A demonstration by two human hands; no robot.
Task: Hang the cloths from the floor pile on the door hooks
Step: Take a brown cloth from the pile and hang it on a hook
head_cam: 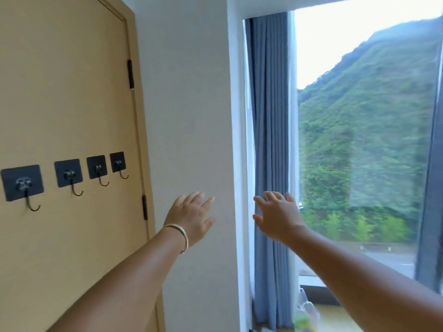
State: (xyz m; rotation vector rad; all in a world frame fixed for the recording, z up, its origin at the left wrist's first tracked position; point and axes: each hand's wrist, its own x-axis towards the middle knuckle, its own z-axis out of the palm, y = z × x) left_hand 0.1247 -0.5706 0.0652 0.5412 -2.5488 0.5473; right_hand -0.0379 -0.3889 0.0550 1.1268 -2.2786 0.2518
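Note:
A tan wooden door (64,92) fills the left of the head view. Across it runs a row of several black adhesive hooks (69,176), all bare. No cloth and no floor pile is in view. My left hand (191,216), with a silver bangle on the wrist, is stretched forward in front of the white wall, fingers spread, holding nothing. My right hand (278,216) reaches forward beside it at the same height, in front of the curtain, fingers apart and empty. Both hands are to the right of the hooks, well apart from them.
A white wall (191,104) stands between the door and a large window (364,140) showing a green hillside. A blue-grey curtain (271,140) hangs at the window's left edge. Something pale and a bit of green lie low by the window sill (304,317).

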